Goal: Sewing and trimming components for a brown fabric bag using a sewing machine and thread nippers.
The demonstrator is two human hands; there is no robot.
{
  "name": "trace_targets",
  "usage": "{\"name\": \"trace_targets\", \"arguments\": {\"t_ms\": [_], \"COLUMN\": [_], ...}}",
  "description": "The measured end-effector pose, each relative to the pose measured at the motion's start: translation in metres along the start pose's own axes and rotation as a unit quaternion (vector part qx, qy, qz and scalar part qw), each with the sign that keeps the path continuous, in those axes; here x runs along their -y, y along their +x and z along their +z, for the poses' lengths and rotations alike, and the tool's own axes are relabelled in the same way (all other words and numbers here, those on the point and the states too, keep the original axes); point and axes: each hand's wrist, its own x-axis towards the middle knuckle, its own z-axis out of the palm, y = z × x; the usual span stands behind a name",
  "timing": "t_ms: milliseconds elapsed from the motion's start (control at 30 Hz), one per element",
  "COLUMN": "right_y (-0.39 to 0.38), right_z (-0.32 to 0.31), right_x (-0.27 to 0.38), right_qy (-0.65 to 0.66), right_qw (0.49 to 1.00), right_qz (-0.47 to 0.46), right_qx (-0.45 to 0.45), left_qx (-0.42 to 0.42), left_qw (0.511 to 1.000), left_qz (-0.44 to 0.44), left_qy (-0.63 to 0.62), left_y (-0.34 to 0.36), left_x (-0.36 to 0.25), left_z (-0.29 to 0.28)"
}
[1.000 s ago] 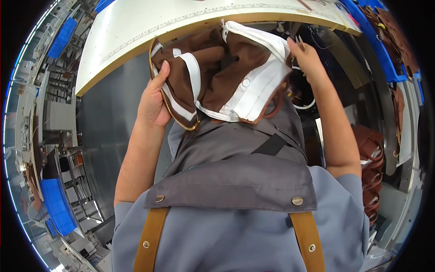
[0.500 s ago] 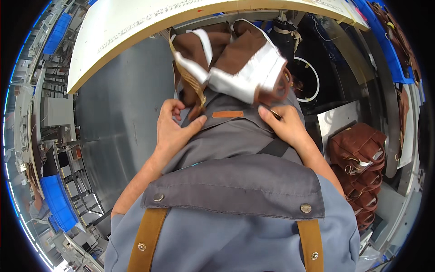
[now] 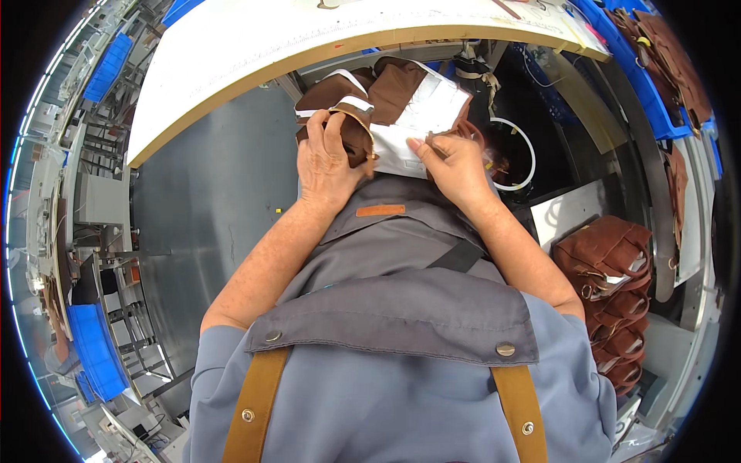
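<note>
Left hand (image 3: 328,158) grips the brown leather bag with white lining (image 3: 386,116) at its brass zipper; right hand (image 3: 455,166) pinches the lining — best kept taut.

White table (image 3: 255,58) w/ wood edge, top of frame, small tools (image 3: 509,9) on far right end, grey floor (image 3: 208,208) below

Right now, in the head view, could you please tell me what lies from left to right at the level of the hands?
Grey metal floor → left hand → brown and white bag piece → right hand → white ring → stack of brown bags.
</note>
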Motion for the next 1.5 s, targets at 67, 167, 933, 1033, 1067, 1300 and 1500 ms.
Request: {"name": "trace_targets", "arguments": {"t_ms": [67, 167, 933, 1033, 1067, 1300, 1500], "right_y": [0.006, 0.023, -0.021, -0.028, -0.027, -0.026, -0.027], "right_z": [-0.002, -0.02, -0.038, -0.04, -0.041, -0.039, -0.041], "right_x": [-0.001, -0.005, -0.018, -0.019, -0.018, -0.015, -0.046], "right_qy": [0.034, 0.09, 0.225, 0.213, 0.213, 0.218, 0.401], "right_qw": [0.998, 0.988, 0.974, 0.977, 0.976, 0.969, 0.887], "right_qz": [-0.045, -0.089, -0.014, -0.005, -0.014, -0.003, 0.147], "right_qx": [-0.027, -0.09, 0.013, 0.026, 0.033, 0.114, 0.176], "left_qx": [0.016, -0.003, -0.074, -0.193, -0.145, 0.243, 0.307], "left_qw": [1.0, 0.999, 0.659, 0.779, 0.852, 0.952, 0.915], "left_qz": [0.007, 0.035, -0.68, -0.528, -0.433, -0.06, -0.161], "left_qy": [0.009, 0.026, -0.313, -0.279, -0.255, -0.175, -0.207], "left_y": [0.005, 0.031, -0.12, -0.102, -0.085, -0.03, -0.018], "left_x": [0.014, 0.003, 0.166, 0.133, 0.109, 0.002, 0.014], "left_z": [-0.007, -0.041, -0.113, -0.12, -0.119, -0.07, -0.076]}}
